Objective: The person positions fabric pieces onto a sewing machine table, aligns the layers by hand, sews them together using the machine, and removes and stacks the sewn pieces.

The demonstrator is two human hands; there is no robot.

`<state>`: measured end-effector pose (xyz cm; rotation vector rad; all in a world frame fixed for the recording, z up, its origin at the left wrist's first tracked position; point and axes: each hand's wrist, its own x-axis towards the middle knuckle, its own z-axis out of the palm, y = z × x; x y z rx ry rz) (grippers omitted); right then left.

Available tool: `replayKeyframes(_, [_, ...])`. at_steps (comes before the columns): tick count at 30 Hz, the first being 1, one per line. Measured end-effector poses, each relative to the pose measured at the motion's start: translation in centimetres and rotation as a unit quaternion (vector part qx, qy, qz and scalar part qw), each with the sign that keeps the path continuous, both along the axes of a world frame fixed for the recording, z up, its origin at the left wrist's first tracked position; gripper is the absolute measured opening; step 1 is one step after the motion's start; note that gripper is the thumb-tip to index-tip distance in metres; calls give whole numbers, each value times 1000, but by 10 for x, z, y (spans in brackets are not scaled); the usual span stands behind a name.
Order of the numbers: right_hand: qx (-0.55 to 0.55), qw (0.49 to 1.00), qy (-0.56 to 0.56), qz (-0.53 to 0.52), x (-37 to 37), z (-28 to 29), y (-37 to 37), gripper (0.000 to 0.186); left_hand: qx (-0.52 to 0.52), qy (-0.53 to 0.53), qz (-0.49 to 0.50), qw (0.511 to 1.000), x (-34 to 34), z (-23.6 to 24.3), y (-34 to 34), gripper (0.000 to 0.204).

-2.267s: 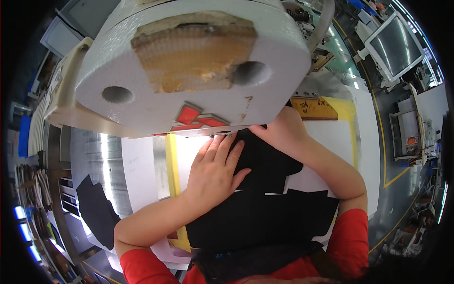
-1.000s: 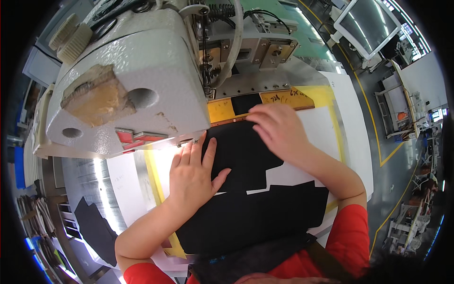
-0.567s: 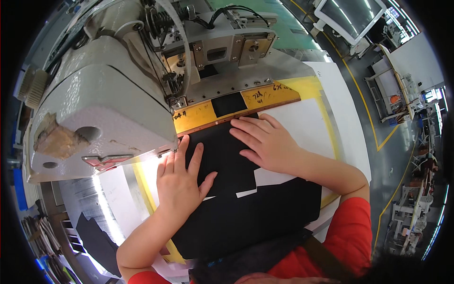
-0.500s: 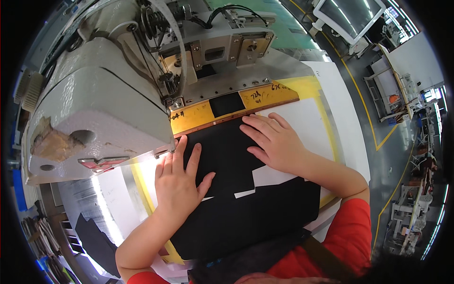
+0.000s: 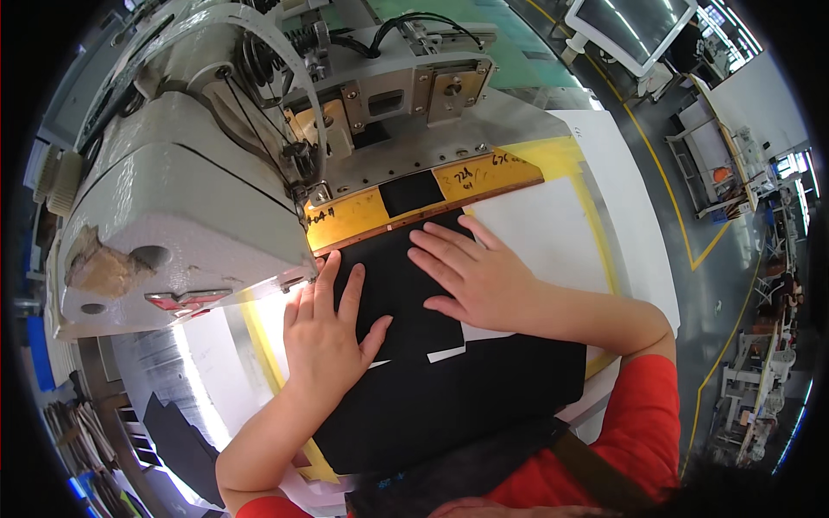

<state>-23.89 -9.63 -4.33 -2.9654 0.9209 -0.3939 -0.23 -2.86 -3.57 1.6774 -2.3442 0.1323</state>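
A piece of black fabric (image 5: pixel 406 298) lies flat on the white work surface, its far edge against a yellow template bar (image 5: pixel 345 222) of the sewing machine (image 5: pixel 173 207). My left hand (image 5: pixel 328 332) rests open on the fabric's left side, fingertips close to the bar and the machine head. Flat over its right part is my right hand (image 5: pixel 475 274), fingers spread, fingertips a little short of the bar. Neither hand grips anything. A second, larger black piece (image 5: pixel 466 406) lies nearer to me, partly under the first.
Several dark fabric pieces (image 5: pixel 181 449) lie at the lower left. The machine's metal clamp plate (image 5: pixel 406 164) sits behind the bar. Yellow tape (image 5: pixel 596 233) borders the white surface (image 5: pixel 535 229). A screen (image 5: pixel 635 30) stands at the far right, beyond the table.
My right hand has slid left and slightly toward me over the fabric, away from the bar. The left hand stays in place. The view has shifted slightly.
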Motion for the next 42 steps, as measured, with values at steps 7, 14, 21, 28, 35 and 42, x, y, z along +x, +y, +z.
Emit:
replayKeyframes(7, [45, 997, -26, 48, 18, -5, -4, 65, -9, -1, -5, 1000, -1, 0, 0, 64])
replayKeyframes(14, [61, 995, -54, -51, -19, 1, -6, 59, 1, -6, 2, 1000, 3, 1, 2, 65])
replayKeyframes(21, [-13, 1000, 18, -5, 8, 16, -3, 61, 26, 37, 7, 999, 0, -4, 3, 60])
replayKeyframes(28, [14, 1000, 12, 11, 17, 4, -3, 62, 10, 28, -2, 1000, 0, -2, 3, 60])
replayKeyframes(35, [20, 1000, 1, 5, 16, 1, -3, 63, 23, 32, -4, 999, 0, -7, 2, 62])
replayKeyframes(42, [15, 1000, 2, 7, 17, 2, -3, 63, -5, 15, -10, 1000, 2, -2, 2, 62])
